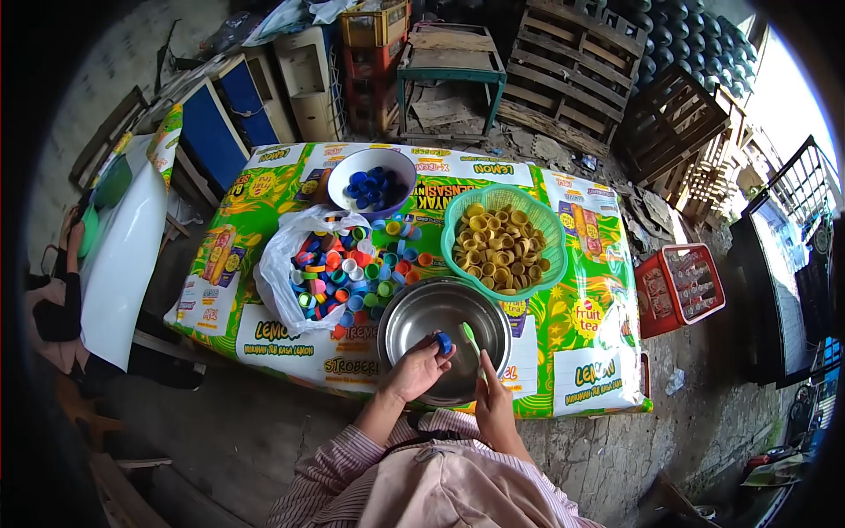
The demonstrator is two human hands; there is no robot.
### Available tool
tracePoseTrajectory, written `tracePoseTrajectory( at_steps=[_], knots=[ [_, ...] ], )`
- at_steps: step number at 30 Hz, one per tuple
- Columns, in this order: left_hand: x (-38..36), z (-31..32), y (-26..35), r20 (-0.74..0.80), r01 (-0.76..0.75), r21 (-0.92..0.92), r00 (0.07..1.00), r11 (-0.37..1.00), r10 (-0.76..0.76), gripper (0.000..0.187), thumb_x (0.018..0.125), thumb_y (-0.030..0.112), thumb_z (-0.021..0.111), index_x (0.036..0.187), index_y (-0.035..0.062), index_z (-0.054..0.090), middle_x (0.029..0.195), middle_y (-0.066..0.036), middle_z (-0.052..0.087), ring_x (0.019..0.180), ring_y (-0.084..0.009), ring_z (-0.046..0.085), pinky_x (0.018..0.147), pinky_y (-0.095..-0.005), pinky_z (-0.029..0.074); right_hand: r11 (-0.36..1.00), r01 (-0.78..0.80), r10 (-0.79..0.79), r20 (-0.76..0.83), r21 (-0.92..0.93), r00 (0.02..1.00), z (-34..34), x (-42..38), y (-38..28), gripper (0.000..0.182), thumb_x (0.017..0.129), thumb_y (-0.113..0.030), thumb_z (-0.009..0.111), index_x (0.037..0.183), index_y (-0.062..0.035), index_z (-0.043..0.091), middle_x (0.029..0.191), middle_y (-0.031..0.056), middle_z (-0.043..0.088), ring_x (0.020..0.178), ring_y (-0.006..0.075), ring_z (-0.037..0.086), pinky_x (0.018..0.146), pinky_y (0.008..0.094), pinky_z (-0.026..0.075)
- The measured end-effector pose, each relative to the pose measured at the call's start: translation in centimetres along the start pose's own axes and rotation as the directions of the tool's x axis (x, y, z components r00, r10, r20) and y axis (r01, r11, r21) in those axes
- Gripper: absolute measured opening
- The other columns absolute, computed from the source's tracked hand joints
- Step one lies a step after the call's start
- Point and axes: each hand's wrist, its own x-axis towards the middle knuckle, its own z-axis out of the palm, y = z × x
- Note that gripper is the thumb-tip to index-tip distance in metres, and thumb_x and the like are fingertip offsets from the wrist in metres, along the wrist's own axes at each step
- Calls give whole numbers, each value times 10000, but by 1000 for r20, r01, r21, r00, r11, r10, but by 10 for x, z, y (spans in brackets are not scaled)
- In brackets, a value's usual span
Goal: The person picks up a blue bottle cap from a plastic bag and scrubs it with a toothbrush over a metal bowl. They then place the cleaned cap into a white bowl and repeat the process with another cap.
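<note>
The left hand [415, 370] pinches a blue bottle cap [444, 342] in its grip over the near rim of an empty steel bowl [422, 317], while the right hand [491, 396] is clenched around a small green-handled tool [471, 338] whose tip points at the cap. Sorting by colour looks to be partly done: a white bowl [352, 167] at the far side of the tabletop [581, 352] holds only blue caps [373, 185], and a green basket [458, 216] beside it is heaped with yellow caps [500, 246]. A good deal appears left, since a large mixed pile of caps [348, 268] spills out of an open plastic bag [282, 273] just left of the steel bowl, with red, green, white and blue ones jumbled together. The steel bowl has nothing in it yet.
</note>
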Motion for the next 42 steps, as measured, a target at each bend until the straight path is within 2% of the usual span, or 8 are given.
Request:
tracePoseTrajectory(
  at_steps=[3,6,12,14,20,28,37,42],
  knots=[
    [2,2,4,-63,-54,269,995,962,73,228,881,101,545,1102,154,527,1029,0,584,995,-134,557,789,-268,417,957,279,-288,-143,-81,947,2,-3,12,535,858,-6,495,1363,-131,372,777,217,574,585,343,565,535,397,436],
    [7,8,-2,6,-61,983,953,175,302,260,844,80,596,1076,62,480,1018,-27,555,945,-130,562,759,-230,443,932,305,-334,-136,-197,933,-6,-2,4,509,873,-47,496,1359,-138,377,821,200,594,626,357,585,534,424,446],
    [14,59,27,198,-242,959,944,147,264,231,813,72,607,996,21,475,875,-135,603,819,-267,617,722,-342,478,904,363,-404,-169,-228,899,-20,-2,-12,496,873,-61,504,1350,-63,366,863,211,604,675,371,593,571,424,456],
    [15,43,32,191,-144,914,978,-379,90,215,815,83,554,995,33,448,888,-186,597,797,-401,588,686,-436,463,939,238,-270,-104,-250,957,-19,1,-9,492,871,-51,501,1343,-38,362,889,227,602,706,380,595,591,423,459],
    [16,15,19,264,-238,876,965,-419,4,231,830,130,570,1023,49,472,940,-162,594,886,-359,577,770,-424,455,935,249,-295,-168,-251,940,-11,5,-5,457,858,-25,492,1301,8,388,946,263,598,754,405,599,624,429,468],
    [34,16,53,231,-14,929,802,370,-551,243,875,111,560,1098,46,491,1040,-28,544,988,-122,519,854,-284,417,990,60,-84,-188,-129,978,2,-3,-5,582,859,-12,457,1387,4,214,791,213,620,627,337,609,555,364,454],
    [162,19,250,184,-179,983,933,-44,310,243,841,57,565,1062,19,472,927,-69,578,891,-151,569,804,-293,461,970,38,-72,-134,-239,988,6,2,-17,620,848,10,487,1380,42,170,693,177,558,558,315,571,502,371,413],
    [122,14,234,192,-106,967,902,-233,387,892,838,290,619,1438,127,-20,1463,-268,-88,1376,-369,-10,1102,-426,147,966,101,-133,-121,-237,984,8,5,-8,630,847,8,491,1384,36,163,705,173,559,557,307,562,506,373,418]
  ],
)
